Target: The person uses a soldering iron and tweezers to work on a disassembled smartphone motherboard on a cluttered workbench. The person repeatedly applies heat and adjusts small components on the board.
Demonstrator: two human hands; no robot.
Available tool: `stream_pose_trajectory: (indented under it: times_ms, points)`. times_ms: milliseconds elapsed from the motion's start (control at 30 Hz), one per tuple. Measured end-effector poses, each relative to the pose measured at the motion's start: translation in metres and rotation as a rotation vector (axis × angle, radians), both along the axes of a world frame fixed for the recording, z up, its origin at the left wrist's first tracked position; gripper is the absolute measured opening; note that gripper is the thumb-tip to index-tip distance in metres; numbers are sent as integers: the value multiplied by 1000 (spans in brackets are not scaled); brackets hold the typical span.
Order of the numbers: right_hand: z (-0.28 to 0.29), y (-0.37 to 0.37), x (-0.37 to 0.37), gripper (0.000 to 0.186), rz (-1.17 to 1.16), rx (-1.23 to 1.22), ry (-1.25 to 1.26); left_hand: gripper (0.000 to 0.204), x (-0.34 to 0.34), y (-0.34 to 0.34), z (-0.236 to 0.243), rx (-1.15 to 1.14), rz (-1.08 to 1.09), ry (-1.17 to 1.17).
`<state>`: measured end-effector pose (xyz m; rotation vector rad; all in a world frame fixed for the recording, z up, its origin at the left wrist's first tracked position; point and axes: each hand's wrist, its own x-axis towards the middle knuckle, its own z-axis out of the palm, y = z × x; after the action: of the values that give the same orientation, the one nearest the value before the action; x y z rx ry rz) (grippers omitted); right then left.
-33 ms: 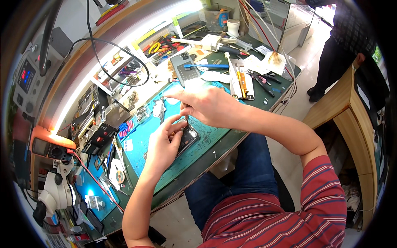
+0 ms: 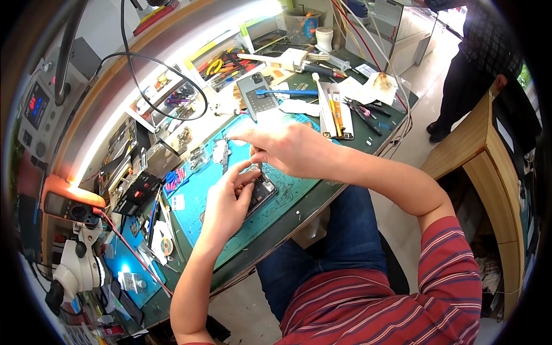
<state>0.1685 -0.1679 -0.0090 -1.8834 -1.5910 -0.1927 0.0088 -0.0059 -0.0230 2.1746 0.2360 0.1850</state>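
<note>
In the head camera, my only feed from the bench, the wearer's left hand (image 2: 226, 201) curls over an opened phone (image 2: 263, 194), its dark inner parts bared, on a blue work mat (image 2: 244, 233); thumb and forefinger bend close together at its upper end, and I cannot tell from here whether they grip a part or merely steady it. The right hand (image 2: 294, 149) arches just above that same end, forefinger stretched to the left, thumb and other fingers drawn in narrow; whatever may be pinched there is too small for me to make out. Beyond the hands I see a grey phone back (image 2: 256, 103) with a blue-handled tool (image 2: 290, 92) across it, and pliers (image 2: 365, 119) to the right near the bench edge. On my left, an orange-rimmed multimeter (image 2: 73, 205) stands above a white microscope (image 2: 80, 264). At upper right, a person in dark clothing (image 2: 474, 63) stands beside a wooden desk (image 2: 460, 148), well apart from the work.
</note>
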Motion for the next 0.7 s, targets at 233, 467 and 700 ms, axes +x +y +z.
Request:
stream_pose_trajectory:
  times_ms: [233,467,700]
  points:
    - [3,4,2,57,137,-41,-4,41,-9,4,-2,-25,44,-126]
    - [4,5,-4,60,49,27,33,38,-49,36,6,281,223,-182]
    - [6,10,-3,64,97,-13,187,39,-73,47,-16,272,229,-166]
